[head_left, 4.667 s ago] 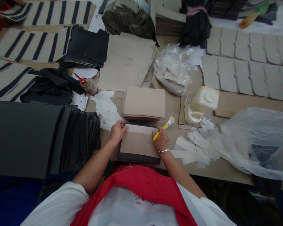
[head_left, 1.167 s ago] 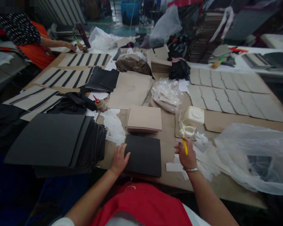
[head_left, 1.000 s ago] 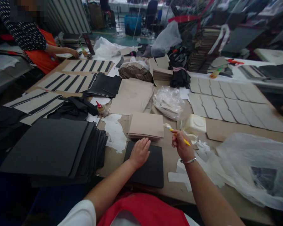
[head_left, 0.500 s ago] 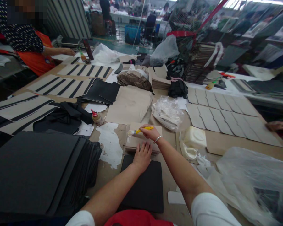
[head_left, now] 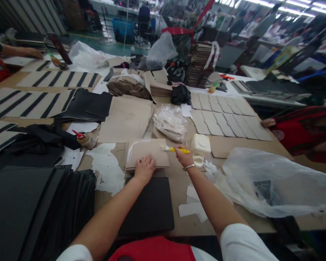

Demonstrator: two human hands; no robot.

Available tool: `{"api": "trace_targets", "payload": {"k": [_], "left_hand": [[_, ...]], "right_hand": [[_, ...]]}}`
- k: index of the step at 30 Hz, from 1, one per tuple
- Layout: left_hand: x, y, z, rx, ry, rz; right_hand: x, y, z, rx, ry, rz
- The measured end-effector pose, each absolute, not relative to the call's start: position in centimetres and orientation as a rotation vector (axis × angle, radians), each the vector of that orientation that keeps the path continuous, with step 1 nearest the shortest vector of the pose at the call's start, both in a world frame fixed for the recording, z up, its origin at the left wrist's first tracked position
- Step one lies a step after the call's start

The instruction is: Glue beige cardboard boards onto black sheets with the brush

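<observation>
My right hand (head_left: 184, 156) grips a yellow-handled paintbrush (head_left: 176, 149), whose bristles lie at the right edge of a stack of beige boards (head_left: 158, 154). A wet whitish streak runs along the left and top edges of the uppermost board. My left hand (head_left: 145, 167) rests on the front of that stack with its fingers spread. Directly below the stack lies a dark rectangular panel (head_left: 149, 206), partly under my left forearm. Right of the brush stands a cream plastic container (head_left: 201, 144) with an opening at its front.
Tall piles of black panels (head_left: 38, 210) stand at left. A glue bottle (head_left: 84, 139) with a red tip lies near a torn white sheet (head_left: 106, 166). Clear plastic bags (head_left: 277, 181) spread at right. Rows of beige pieces (head_left: 228, 123) cover the far right; another person's hand (head_left: 268, 123) is beside them.
My right hand has moved the brush from the stack's left side to its right edge. A whitish streak now shows on the top board. The camera view has turned right.
</observation>
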State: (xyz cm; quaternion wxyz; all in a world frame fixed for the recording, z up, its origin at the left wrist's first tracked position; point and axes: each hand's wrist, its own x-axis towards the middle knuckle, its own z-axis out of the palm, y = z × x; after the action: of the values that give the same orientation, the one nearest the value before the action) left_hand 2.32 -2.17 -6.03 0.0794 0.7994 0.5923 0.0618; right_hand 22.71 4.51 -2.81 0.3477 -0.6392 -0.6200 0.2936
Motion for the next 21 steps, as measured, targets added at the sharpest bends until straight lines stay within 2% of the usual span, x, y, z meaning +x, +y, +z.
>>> {"api": "trace_targets", "payload": {"k": [6, 14, 19, 21], "left_hand": [[2.1, -0.6, -4.5, 2.456, 1.687, 0.065], [1.3, 0.9, -3.4, 2.388, 1.522, -0.115], [0.8, 0.2, -0.8, 2.382, 1.547, -0.035], [-0.3, -1.3, 0.9, 2.348, 1.72, 0.226]], "right_hand": [[24.0, -4.6, -1.7, -1.689, -1.445, 0.908], [25.5, -7.6, 0.3, -1.469, -0.988, 1.039], [24.4, -9.3, 0.4, -1.474, -1.029, 1.16], [23.7, -9.8, 0.4, -1.478, -1.073, 1.174]]}}
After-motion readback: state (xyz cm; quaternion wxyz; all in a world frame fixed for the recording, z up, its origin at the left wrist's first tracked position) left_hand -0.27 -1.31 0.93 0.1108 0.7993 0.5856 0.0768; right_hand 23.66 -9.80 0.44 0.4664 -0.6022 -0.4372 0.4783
